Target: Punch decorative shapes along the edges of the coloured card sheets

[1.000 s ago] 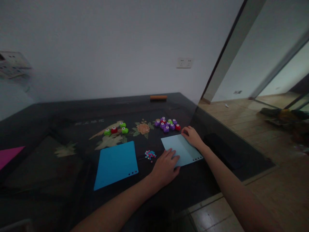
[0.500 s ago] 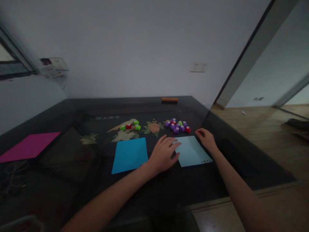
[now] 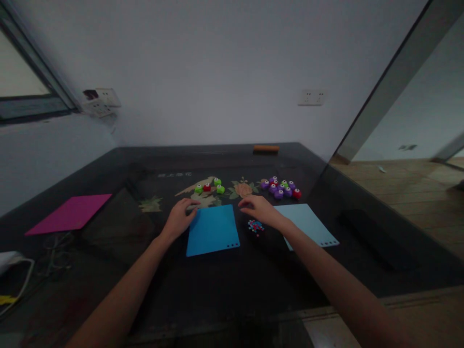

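A bright blue sheet of paper [image 3: 212,230] with small punched holes along its near right edge lies on the dark table [image 3: 224,290]. My left hand [image 3: 180,218] rests at the sheet's far left corner, fingers curled on its edge. My right hand [image 3: 258,210] hovers just off the sheet's far right corner, fingers spread and empty. A small heap of coloured paper bits [image 3: 255,225] lies beside my right wrist. A pale blue sheet [image 3: 311,223] lies to the right, partly under my right forearm.
Small green and red punches [image 3: 208,187] and a cluster of purple, green and red ones [image 3: 281,187] stand behind the sheets. A pink sheet [image 3: 70,213] lies at the far left. An orange-brown block [image 3: 266,149] sits at the table's far edge.
Both hands have left the pale blue sheet and moved left to the bright blue sheet. The view has swung left.
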{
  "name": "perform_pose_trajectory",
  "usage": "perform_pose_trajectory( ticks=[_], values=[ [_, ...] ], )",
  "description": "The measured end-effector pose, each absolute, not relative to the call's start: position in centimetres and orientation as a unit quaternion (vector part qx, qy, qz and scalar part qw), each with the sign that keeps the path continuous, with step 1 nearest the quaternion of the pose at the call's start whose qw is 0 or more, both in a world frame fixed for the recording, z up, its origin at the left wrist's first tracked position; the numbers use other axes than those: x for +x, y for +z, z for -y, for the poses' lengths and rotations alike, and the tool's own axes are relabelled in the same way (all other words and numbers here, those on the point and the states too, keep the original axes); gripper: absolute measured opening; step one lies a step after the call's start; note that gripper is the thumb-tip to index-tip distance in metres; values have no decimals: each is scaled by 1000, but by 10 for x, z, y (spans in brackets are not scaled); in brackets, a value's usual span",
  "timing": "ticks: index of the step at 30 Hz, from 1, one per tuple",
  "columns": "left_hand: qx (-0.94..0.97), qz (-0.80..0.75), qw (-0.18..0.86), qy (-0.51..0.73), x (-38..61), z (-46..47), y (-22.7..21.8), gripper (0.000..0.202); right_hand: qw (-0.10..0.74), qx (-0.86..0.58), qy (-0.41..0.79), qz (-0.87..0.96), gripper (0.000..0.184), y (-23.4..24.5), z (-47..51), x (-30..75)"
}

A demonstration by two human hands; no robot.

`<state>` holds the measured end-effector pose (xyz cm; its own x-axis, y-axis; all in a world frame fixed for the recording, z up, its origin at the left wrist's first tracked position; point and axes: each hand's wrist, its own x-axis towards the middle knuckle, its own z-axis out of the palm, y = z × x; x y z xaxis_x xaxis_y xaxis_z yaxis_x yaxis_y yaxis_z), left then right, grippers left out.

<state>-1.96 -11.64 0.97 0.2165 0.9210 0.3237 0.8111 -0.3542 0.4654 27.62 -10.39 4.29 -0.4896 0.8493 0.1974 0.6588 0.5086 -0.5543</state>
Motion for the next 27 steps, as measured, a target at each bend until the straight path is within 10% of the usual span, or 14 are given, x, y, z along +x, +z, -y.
perform_pose_trajectory(
  ticks=[10,27],
  values=[
    [771,-599,131,171,-10,122,9,53,106,-431,159,882,61,33,86,222],
    [776,-600,95,169,-14,119,3,58,118,-425,157,884,66,26,82,221]
  ],
)
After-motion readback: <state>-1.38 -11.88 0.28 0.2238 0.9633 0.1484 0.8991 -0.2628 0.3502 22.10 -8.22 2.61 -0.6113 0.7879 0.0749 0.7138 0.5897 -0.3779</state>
